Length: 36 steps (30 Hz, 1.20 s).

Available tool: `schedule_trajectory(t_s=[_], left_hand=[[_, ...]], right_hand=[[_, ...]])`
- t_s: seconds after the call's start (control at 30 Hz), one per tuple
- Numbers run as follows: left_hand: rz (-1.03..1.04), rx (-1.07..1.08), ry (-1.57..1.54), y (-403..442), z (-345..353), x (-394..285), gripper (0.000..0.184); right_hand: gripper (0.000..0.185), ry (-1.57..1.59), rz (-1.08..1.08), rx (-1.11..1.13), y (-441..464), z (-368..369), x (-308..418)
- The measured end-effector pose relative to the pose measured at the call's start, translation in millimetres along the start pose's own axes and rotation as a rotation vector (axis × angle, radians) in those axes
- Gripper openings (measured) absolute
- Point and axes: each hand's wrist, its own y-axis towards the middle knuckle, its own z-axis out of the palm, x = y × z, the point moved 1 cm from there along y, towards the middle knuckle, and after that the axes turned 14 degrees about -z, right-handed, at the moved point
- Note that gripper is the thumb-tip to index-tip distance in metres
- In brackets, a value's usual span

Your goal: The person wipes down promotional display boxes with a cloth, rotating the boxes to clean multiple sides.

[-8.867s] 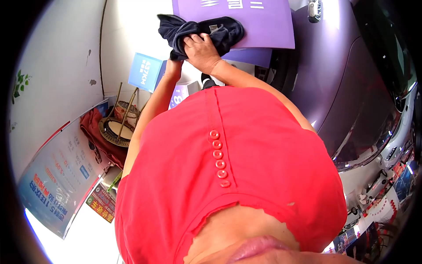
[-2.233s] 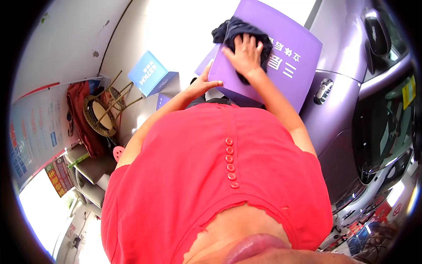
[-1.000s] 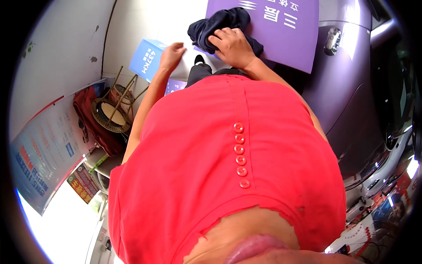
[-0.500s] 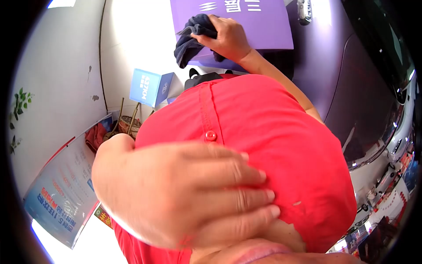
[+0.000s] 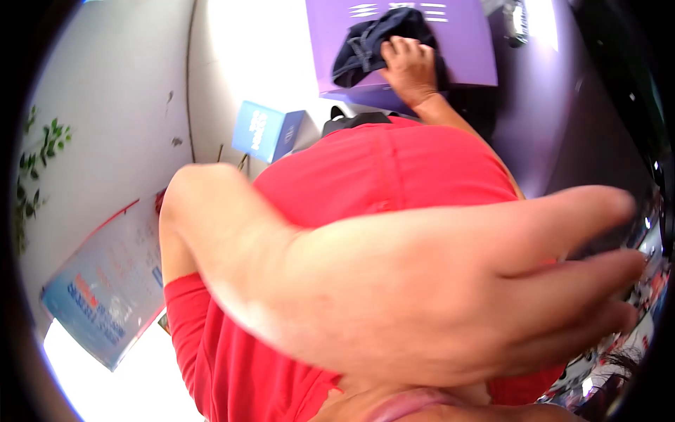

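Observation:
Large and close to the camera, my left hand (image 5: 450, 288) reaches across the red shirt near the chin, with fingers stretched toward the right edge and nothing seen in it. My right hand (image 5: 411, 68) has its fingers bent into a dark navy cloth (image 5: 362, 53). That bunched cloth lies against the top of a purple box (image 5: 465, 53) with white printed characters. The cloth hangs partly over the box's near edge.
A light blue box (image 5: 260, 130) stands on the pale floor left of the purple one. On the right is a dark purple car (image 5: 555, 133). A printed poster (image 5: 105, 295) and green leaves (image 5: 49, 144) are at the left wall.
My left hand has risen from near the boxes to the chest and swept right, close to the camera. The cloth, in my right hand, is bunched differently and lies farther over the box top.

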Motion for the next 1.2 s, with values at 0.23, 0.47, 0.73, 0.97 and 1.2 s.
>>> schedule_trajectory(t_s=[0.23, 0.47, 0.73, 0.97, 1.2], left_hand=[[0.106, -0.113, 0.100, 0, 6, 17, 0.034], [0.377, -0.569, 0.358, -20, -24, 45, 0.032], [-0.470, -0.921, 0.373, -45, 42, 258, 0.056], [-0.901, -0.741, -0.018, -76, 150, 394, 0.058], [-1.084, -0.594, 0.460, -66, 160, 377, 0.067]], right_hand=[[0.048, 0.200, 0.095, -0.089, -2, 0, -18], [0.058, 0.141, 0.056, -0.063, 2, -6, -12], [0.063, 0.217, -0.005, -0.038, 26, -14, 14], [0.042, 0.120, 0.069, 0.039, 4, -8, -3], [0.042, -0.157, 0.307, 0.078, -83, -41, -103]])
